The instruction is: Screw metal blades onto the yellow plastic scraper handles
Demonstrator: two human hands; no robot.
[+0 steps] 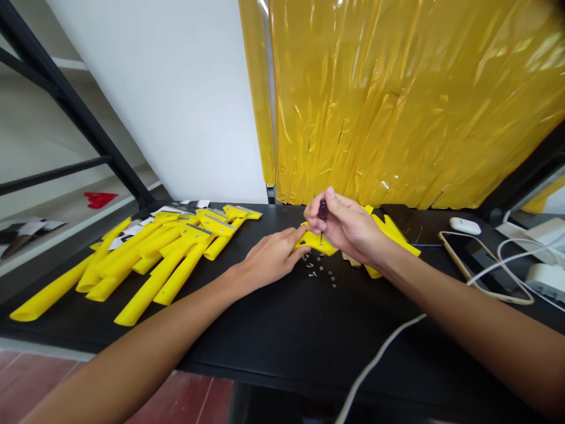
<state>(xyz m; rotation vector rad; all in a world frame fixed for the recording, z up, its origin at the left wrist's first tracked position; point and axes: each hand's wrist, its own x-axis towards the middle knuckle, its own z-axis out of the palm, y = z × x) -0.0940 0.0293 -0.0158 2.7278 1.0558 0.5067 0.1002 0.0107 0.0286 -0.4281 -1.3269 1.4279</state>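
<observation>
My right hand is closed round the dark handle of a small screwdriver, held upright with its shaft pointing down. Its tip meets a yellow plastic piece lying on the black table. From the left, my left hand presses the same piece, its fingers together on the edge. Several small screws and rings lie scattered just in front of the piece. More yellow parts rest beyond my right wrist, partly hidden by it.
A pile of yellow scraper handles covers the left of the black table. At the right lie a phone, a white earbud case, a dark tablet-like slab and a white cable. Yellow film hangs behind.
</observation>
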